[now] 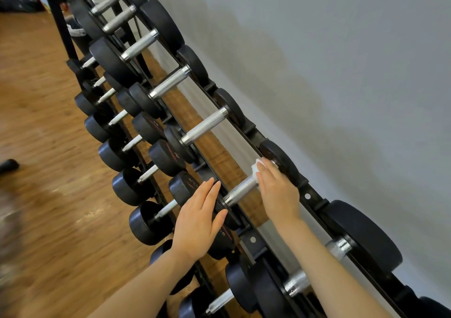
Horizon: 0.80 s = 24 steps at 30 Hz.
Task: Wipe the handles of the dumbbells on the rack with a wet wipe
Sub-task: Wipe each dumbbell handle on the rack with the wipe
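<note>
- Dumbbells on the rack (308,196), head view only: top row runs diagonally along the wall (341,61), chrome handles facing up, more rows below.
- Right hand (278,190) lies over the far end of one handle (241,189), next to its rear head (279,159); fingers together and curved onto the wet wipe (257,168), pressing it on the metal.
- Left hand (197,222) rests flat on that dumbbell's front head (224,222), fingers straight, slightly spread, gripping nothing.
- To do it well, likely: wrap wipe round the bar, stroke along the full knurled length toward the near collar, twist to reach the underside.
- Left hand should brace so the dumbbell doesn't roll.
- Neighbouring handle (205,126) probably next.
</note>
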Motion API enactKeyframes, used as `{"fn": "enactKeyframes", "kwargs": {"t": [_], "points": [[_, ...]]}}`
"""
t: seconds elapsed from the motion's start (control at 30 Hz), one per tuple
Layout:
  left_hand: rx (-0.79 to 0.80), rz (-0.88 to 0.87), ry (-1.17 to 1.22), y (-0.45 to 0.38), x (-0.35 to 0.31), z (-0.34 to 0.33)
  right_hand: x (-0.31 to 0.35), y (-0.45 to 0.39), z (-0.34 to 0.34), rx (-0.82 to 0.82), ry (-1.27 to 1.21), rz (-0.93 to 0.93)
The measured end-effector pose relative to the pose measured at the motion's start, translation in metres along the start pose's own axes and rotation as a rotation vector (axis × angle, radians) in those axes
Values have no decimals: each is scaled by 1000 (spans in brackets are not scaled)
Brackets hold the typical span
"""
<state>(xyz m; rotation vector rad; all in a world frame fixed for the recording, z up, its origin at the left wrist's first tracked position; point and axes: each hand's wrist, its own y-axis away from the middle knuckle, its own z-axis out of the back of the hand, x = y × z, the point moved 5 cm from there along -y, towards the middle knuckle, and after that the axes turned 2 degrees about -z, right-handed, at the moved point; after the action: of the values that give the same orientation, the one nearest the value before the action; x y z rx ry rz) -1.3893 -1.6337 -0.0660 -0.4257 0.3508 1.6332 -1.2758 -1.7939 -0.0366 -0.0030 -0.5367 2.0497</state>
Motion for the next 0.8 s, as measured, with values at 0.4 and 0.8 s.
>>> {"fn": "enactKeyframes", "kwargs": {"t": [0.4, 0.8], "points": [[-16, 5, -11, 0, 0, 0, 10, 10, -6, 6, -39, 88], [-26, -3, 6, 0, 1, -2, 11, 19, -16, 76, -90, 133]]}}
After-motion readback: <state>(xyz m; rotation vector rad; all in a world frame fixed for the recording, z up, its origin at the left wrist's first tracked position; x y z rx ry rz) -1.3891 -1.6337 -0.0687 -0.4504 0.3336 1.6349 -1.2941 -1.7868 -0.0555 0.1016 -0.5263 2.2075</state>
